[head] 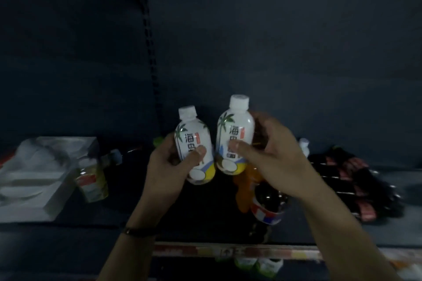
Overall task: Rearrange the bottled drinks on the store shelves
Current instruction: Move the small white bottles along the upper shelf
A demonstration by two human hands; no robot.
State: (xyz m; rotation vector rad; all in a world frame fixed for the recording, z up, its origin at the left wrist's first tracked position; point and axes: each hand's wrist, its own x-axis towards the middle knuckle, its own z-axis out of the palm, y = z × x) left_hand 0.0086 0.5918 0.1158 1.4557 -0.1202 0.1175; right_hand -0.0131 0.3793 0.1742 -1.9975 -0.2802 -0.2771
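Note:
Two white coconut-drink bottles with palm-tree labels and white caps are held upright side by side above a dark shelf [68,230]. My left hand [166,171] grips the left bottle [194,141], thumb across its label. My right hand [271,155] grips the right bottle [235,130], which sits slightly higher, thumb on its front. The two bottles nearly touch at their lower halves.
Below my right hand stand an orange drink [245,187] and a dark cola bottle [269,203]. A yellow-liquid bottle [93,178] lies at the left beside a plastic-wrapped pack [34,178]. Dark bottles [356,180] lie at the right. Green-capped bottles [258,264] show below the shelf's price strip [228,251].

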